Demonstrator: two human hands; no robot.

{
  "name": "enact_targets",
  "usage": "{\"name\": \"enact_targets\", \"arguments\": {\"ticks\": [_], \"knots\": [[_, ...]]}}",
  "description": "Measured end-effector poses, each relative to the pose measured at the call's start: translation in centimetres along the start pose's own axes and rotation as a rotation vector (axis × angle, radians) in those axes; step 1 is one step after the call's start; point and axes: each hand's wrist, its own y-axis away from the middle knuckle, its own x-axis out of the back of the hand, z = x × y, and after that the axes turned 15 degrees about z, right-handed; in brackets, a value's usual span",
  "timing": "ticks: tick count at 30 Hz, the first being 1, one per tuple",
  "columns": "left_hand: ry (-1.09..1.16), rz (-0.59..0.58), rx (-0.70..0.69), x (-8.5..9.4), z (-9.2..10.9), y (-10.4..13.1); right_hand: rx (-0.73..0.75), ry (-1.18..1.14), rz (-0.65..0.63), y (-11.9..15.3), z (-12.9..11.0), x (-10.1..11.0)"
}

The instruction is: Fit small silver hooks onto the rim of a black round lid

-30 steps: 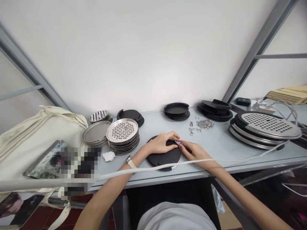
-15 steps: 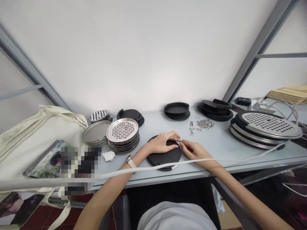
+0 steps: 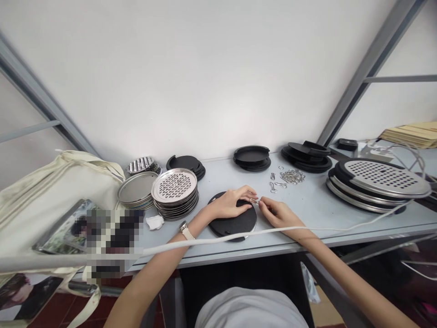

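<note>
Head view: two bare hands, one black disc between them with a silvery rim showing at lower right, flat on the grey table (image 3: 303, 202). Left hand (image 3: 232, 203) lies across the black disc (image 3: 234, 225), thumb and fingers curved toward one wire clip (image 3: 253, 201) over the disc's right edge; can't tell if the left fingertips grip it too. Right hand (image 3: 275, 212), fingers bent, pinches the clip's near end. One wristwatch (image 3: 185, 231), left wrist.

Counts: four loose clips (image 3: 272, 187) beside one clip pile (image 3: 292, 176), pile too tangled to count. Three groups of black holders along the wall: left (image 3: 184, 165), middle (image 3: 251, 157), right (image 3: 305, 157). Three steel stacks at left: coarse graters (image 3: 140, 166), plain plates (image 3: 137, 187), grater discs (image 3: 174, 187). One stack of black-and-steel discs (image 3: 382, 180) at far right; layers overlap. One crumpled white tissue (image 3: 155, 222). One white cable (image 3: 218, 238) crosses the view in front of both forearms.

Edges: the black disc sits near the table's front edge. Room: bare tabletop between right hand and far-right stack, narrower gap between black disc and grater discs.
</note>
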Motion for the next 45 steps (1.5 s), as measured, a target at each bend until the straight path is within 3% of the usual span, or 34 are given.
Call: {"name": "enact_targets", "arguments": {"ticks": [8,14,18,31,45], "knots": [[-0.220,0.098,-0.132,0.30,0.86,-0.12,-0.033,0.081,0.155,-0.12,0.10,0.08],[-0.264,0.089,-0.116,0.33,0.86,-0.14,0.060,0.154,0.013,-0.08,-0.22,-0.43],[-0.255,0.092,-0.131,0.26,0.59,-0.10,0.126,0.190,-0.016,0.05,-0.29,-0.52],[-0.197,0.072,-0.133,0.25,0.27,-0.15,0.136,0.159,-0.019,0.19,-0.37,-0.30],[-0.155,0.060,-0.037,0.35,0.34,-0.18,0.090,0.131,-0.025,0.28,-0.27,-0.39]]}}
